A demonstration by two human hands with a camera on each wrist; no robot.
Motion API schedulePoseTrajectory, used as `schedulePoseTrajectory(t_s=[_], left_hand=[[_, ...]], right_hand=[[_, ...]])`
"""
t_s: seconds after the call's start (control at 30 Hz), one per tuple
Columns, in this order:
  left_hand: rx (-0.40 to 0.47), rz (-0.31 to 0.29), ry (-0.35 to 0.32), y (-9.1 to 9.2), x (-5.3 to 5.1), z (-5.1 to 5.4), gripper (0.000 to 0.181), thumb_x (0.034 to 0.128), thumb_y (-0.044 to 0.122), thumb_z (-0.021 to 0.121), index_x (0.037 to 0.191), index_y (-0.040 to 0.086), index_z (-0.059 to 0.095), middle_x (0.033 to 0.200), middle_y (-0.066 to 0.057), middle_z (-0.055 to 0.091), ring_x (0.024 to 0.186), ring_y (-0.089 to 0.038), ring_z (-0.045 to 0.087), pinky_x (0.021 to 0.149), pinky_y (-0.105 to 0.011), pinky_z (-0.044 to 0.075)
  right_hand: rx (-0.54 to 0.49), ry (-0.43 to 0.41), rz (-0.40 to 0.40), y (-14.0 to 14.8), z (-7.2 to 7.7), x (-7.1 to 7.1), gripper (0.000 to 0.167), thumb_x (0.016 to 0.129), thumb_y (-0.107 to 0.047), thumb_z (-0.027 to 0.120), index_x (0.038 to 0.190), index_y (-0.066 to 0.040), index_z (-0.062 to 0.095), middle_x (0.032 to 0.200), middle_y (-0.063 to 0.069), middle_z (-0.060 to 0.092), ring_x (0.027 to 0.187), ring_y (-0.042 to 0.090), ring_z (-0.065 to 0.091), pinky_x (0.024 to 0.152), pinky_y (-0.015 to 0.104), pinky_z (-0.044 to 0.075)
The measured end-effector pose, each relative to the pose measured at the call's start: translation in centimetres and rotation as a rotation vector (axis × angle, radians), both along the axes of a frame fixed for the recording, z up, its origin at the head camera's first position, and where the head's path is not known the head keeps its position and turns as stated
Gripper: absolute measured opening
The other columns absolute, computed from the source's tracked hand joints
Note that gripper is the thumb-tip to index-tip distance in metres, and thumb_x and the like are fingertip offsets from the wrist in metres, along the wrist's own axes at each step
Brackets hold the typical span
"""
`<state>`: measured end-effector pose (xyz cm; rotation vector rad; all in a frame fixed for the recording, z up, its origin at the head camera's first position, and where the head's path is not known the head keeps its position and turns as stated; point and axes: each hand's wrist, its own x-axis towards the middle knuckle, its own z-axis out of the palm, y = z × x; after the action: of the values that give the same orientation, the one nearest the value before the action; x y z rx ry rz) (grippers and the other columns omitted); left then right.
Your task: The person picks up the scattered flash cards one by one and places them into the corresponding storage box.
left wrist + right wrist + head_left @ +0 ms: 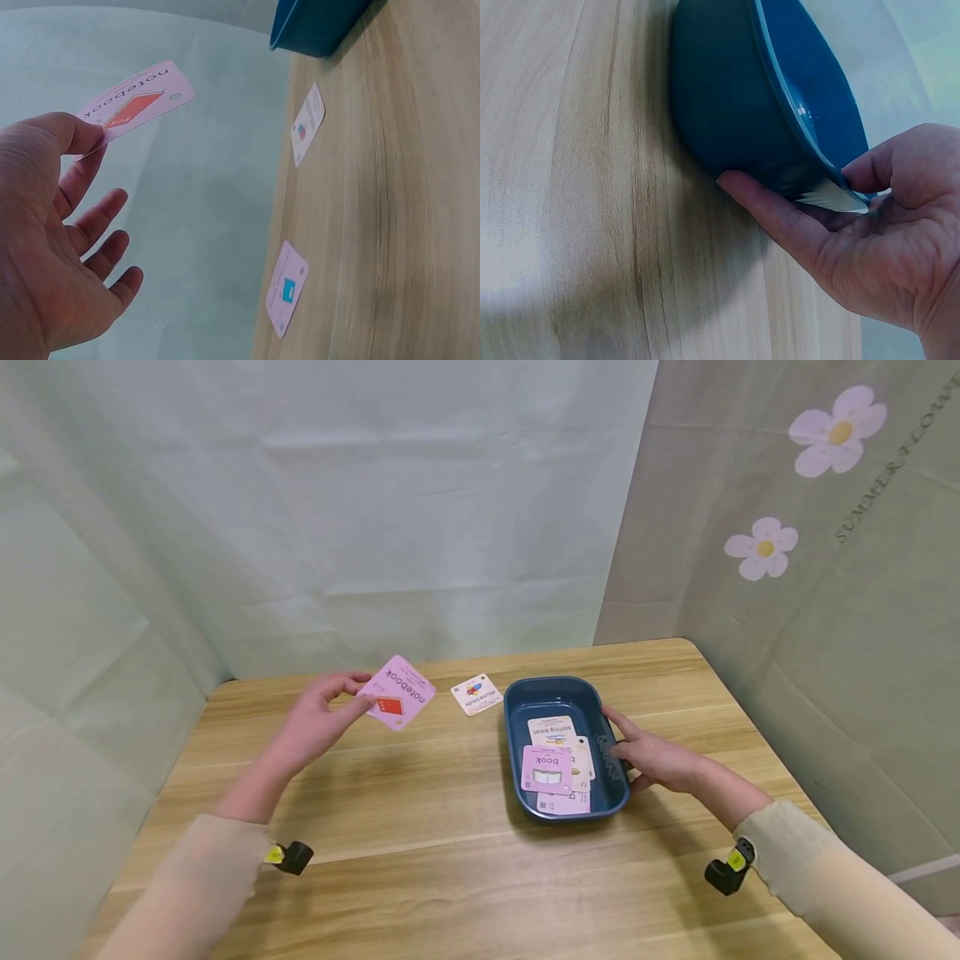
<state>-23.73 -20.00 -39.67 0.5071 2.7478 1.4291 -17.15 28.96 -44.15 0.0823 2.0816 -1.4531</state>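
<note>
My left hand (318, 718) holds up a pink notebook card (408, 689) above the back of the table, pinched between thumb and index finger; the other fingers spread loosely in the left wrist view. A dark blue rectangular tray (555, 689) stands right of centre. At its right side, my right hand (667, 760) grips the rim, and fingers (772, 217) press the outer wall in the right wrist view. Inside lie several overlapping cards, with a pink book card (547, 764) on top and a sailing boat card (543, 727) behind it.
A white spaceship card (477, 695) lies flat left of the tray. Near the table's back edge, the left wrist view shows another pink card (288, 289) with a blue picture. Pale curtains (375, 527) surround the wooden table (420, 877).
</note>
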Motion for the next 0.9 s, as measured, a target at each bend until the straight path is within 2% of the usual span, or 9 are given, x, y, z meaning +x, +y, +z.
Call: schedulePoseTrajectory(t_s=[0.2, 0.33, 0.43, 0.6, 0.9], left_hand=[[0.023, -0.033, 0.009, 1.3, 0.3, 0.1, 0.025, 0.0997, 0.028, 0.068, 0.092, 0.004, 0.065, 0.144, -0.016, 0.056, 0.139, -0.040, 0.041, 0.110, -0.065, 0.027], [0.030, -0.056, 0.004, 2.3, 0.5, 0.1, 0.025, 0.0993, 0.027, 0.069, 0.092, 0.004, 0.065, 0.144, -0.013, 0.056, 0.136, -0.037, 0.043, 0.100, -0.054, 0.039], [0.050, -0.078, -0.010, 3.1, 0.7, 0.1, 0.024, 0.0993, 0.026, 0.069, 0.093, 0.004, 0.065, 0.145, -0.012, 0.054, 0.136, -0.037, 0.043, 0.095, -0.049, 0.042], [0.085, -0.110, 0.007, 4.6, 1.0, -0.1, 0.020, 0.0983, 0.025, 0.070, 0.091, 0.007, 0.066, 0.142, -0.012, 0.057, 0.136, -0.036, 0.042, 0.103, -0.055, 0.036], [0.068, -0.170, 0.049, 7.1, 1.7, -0.2, 0.012, 0.0954, 0.021, 0.074, 0.087, 0.015, 0.068, 0.137, -0.010, 0.062, 0.134, -0.032, 0.044, 0.109, -0.060, 0.031]], right_hand=[[0.001, 0.003, -0.001, 0.0, 0.0, 0.0, 0.079, 0.104, -0.009, 0.038, 0.164, -0.032, -0.008, 0.155, 0.037, 0.029, 0.125, 0.044, 0.052, 0.082, 0.054, 0.058], [0.005, 0.004, -0.001, 0.1, 0.0, -0.1, 0.079, 0.104, -0.009, 0.038, 0.164, -0.032, -0.008, 0.156, 0.037, 0.027, 0.125, 0.043, 0.053, 0.082, 0.053, 0.058], [0.006, 0.003, -0.001, 0.1, 0.0, -0.1, 0.079, 0.104, -0.009, 0.038, 0.164, -0.033, -0.008, 0.156, 0.037, 0.026, 0.126, 0.044, 0.052, 0.082, 0.053, 0.058], [-0.003, -0.001, 0.002, 0.1, -0.1, -0.1, 0.078, 0.105, -0.009, 0.037, 0.164, -0.034, -0.009, 0.158, 0.035, 0.021, 0.128, 0.045, 0.050, 0.082, 0.054, 0.058], [0.004, 0.003, 0.011, 0.1, -0.1, 0.0, 0.078, 0.106, -0.010, 0.038, 0.164, -0.033, -0.009, 0.159, 0.034, 0.022, 0.128, 0.045, 0.050, 0.083, 0.054, 0.058]])
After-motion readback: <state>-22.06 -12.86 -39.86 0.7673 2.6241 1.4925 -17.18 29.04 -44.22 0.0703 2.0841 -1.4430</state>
